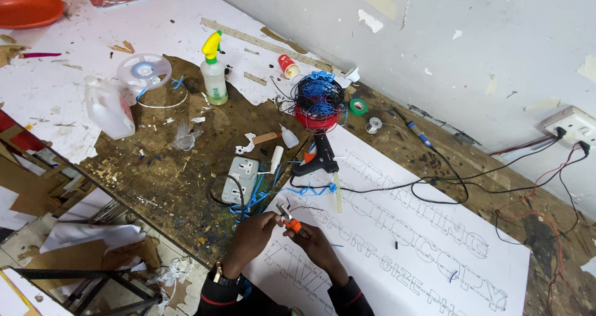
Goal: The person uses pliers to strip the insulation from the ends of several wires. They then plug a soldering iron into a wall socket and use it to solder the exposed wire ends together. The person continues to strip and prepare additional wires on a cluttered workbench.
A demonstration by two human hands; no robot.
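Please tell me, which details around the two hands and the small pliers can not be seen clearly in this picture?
- Head view: the tips of the orange-handled pliers are too small to show what they grip.
- The right hand covers part of the handles.
- The left hand hides its own fingertips.
- Both forearms are cut off by the bottom edge.

Two hands (251, 238) (316, 244), one pliers (289, 220), one glue gun (321, 154), one spray bottle (213, 74), one jug (108, 108).
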